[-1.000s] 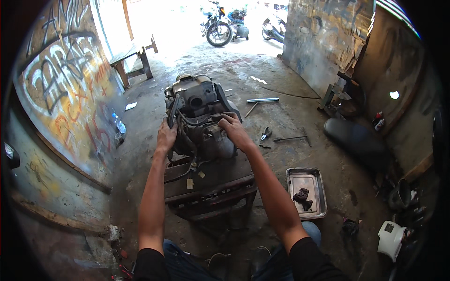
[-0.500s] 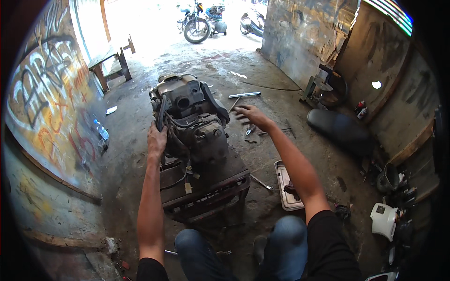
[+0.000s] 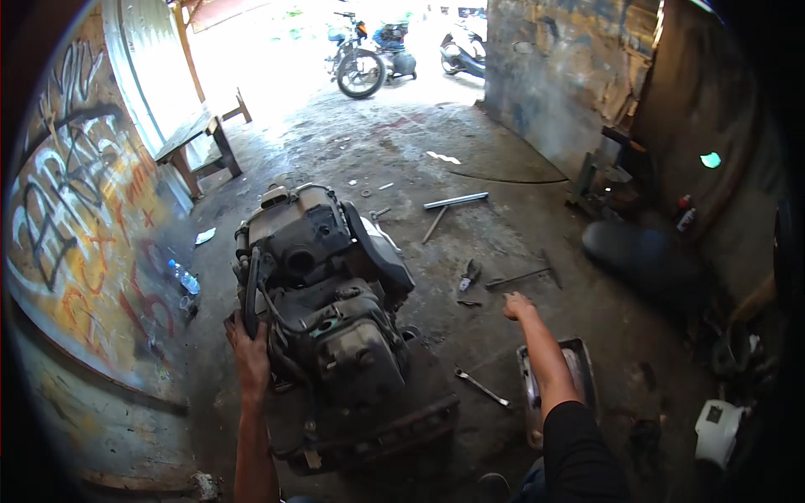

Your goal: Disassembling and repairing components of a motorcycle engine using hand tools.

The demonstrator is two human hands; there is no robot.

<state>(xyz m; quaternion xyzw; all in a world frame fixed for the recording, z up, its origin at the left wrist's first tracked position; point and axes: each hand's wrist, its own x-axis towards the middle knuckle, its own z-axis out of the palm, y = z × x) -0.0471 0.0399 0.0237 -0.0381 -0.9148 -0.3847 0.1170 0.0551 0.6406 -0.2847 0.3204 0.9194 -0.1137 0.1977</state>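
Note:
A grimy motorcycle engine with dark covers and hoses stands in front of me on a low dark stand. My left hand grips the engine's near left side, fingers wrapped at the lower end of a long black part. Out to the right, my right hand hangs above the floor with its fingers curled in; nothing shows in it. A T-handle wrench lies just beyond that hand, and pliers lie to its upper left. Beneath my right forearm is a shallow tray, partly covered by the arm.
A combination wrench lies between stand and tray. Farther off lies another T-handle tool. A black motorcycle seat and a white plastic part line the right side. A bench and a water bottle are at left.
My view has shifted, so the engine appears nearer and lower left. My right hand has drawn away from the engine's right side, and its spread fingers have curled. The left hand stays on the engine.

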